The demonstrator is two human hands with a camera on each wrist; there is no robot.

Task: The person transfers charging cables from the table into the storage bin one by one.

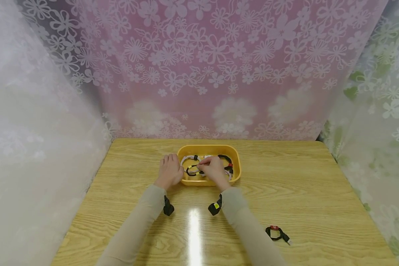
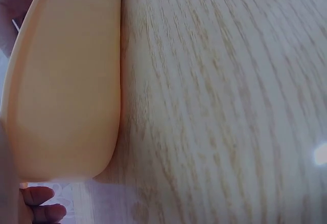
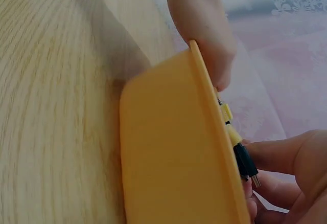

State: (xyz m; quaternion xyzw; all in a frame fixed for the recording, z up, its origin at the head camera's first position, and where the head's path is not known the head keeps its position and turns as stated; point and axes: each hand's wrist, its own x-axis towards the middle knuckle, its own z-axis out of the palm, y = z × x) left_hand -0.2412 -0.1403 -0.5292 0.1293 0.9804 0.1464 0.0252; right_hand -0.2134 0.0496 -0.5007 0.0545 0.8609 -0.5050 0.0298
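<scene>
A yellow plastic bin [image 1: 199, 183] stands on the wooden table with several coiled cables inside. At its left end, my left hand [image 1: 169, 171] grips the rim, its thumb over the edge and its fingers outside. My right hand [image 1: 215, 171] reaches into the bin and pinches a coiled black cable [image 3: 246, 161] with yellow bands; its metal plug tip shows by the fingers in the right wrist view. Around it lie a white cable [image 1: 186, 158] with a black tie and a black cable [image 1: 227, 158] with a red tag. My right hand covers part of the contents.
Right of my right forearm, a coiled black USB cable [image 1: 278, 234] with a red tag lies on the table [image 1: 319, 192]. Flowered curtains [image 1: 199, 74] hang behind the table and on both sides. A bright light reflection marks the table's front middle.
</scene>
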